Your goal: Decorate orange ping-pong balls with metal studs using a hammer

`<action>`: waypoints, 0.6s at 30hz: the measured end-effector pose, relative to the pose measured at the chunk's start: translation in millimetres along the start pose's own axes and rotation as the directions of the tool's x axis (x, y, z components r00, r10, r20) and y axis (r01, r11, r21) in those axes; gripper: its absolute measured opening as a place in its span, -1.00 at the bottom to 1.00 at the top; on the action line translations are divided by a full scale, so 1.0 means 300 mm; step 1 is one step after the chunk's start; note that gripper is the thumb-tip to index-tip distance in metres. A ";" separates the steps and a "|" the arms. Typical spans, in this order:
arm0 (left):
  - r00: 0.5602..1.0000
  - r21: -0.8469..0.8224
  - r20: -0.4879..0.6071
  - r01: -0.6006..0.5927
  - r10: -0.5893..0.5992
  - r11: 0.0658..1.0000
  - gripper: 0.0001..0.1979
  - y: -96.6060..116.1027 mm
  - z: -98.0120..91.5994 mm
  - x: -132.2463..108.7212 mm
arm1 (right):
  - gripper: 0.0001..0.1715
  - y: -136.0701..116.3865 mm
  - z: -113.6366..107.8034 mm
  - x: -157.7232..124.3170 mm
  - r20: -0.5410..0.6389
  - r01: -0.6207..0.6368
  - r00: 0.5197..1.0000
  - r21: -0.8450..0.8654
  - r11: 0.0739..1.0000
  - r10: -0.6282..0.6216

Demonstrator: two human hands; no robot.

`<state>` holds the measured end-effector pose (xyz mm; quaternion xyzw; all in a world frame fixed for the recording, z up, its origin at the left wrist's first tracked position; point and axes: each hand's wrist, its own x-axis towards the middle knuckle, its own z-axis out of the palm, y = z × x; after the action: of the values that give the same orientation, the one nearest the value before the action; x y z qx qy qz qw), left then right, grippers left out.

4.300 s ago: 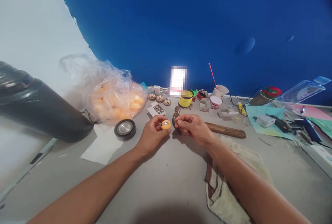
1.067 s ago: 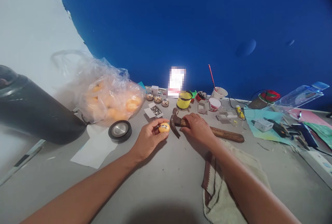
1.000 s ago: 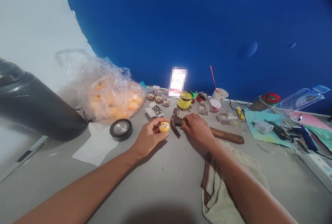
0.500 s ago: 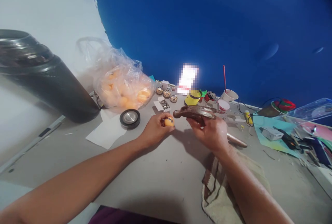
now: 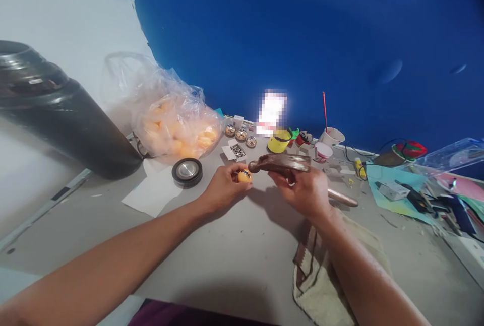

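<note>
Pinched in the fingers of my left hand (image 5: 225, 187) is a small orange ball (image 5: 244, 177) with shiny metal studs in its top. My right hand (image 5: 308, 190) is closed around a hammer (image 5: 282, 161), gripping it close to the head. The rounded end of the hammer head is right at the ball's upper right edge; I cannot tell whether they touch. The handle (image 5: 344, 197) sticks out behind my right hand. Beyond the ball, an open small white box (image 5: 237, 151) contains many small shiny metal pieces. Three shiny metal-covered balls (image 5: 241, 135) sit in a row behind it.
A clear plastic bag of orange balls (image 5: 176, 127) leans at the back left, beside a large dark cylinder (image 5: 83, 119). Nearer lie a black-rimmed round metal object (image 5: 187, 171) and white paper (image 5: 147, 192). A yellow container (image 5: 280, 142) and cups (image 5: 333, 136) stand behind; cloth (image 5: 321, 285) lies under my right forearm.
The hammer head has come slightly closer to the orange ball. Both hands keep their holds, and the whole view has shifted a little.
</note>
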<state>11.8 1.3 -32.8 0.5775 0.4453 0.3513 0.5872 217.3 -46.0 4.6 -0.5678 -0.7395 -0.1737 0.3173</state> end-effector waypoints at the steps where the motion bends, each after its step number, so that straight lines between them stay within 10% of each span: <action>1: 1.000 -0.011 0.000 0.003 -0.003 1.000 -0.63 0.001 0.000 0.000 | -0.64 0.002 0.000 0.000 -0.017 0.001 1.000 0.000 1.000 -0.001; 18: 0.999 -0.010 0.040 -0.019 0.020 1.000 -0.61 -0.007 -0.003 0.006 | -0.58 0.000 -0.005 0.009 0.159 -0.026 0.987 -0.037 0.999 0.032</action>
<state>11.5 3.1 -35.0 0.5857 0.4260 0.3476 0.5955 217.3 -44.9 7.4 -0.5961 -0.7510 -0.1359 0.2494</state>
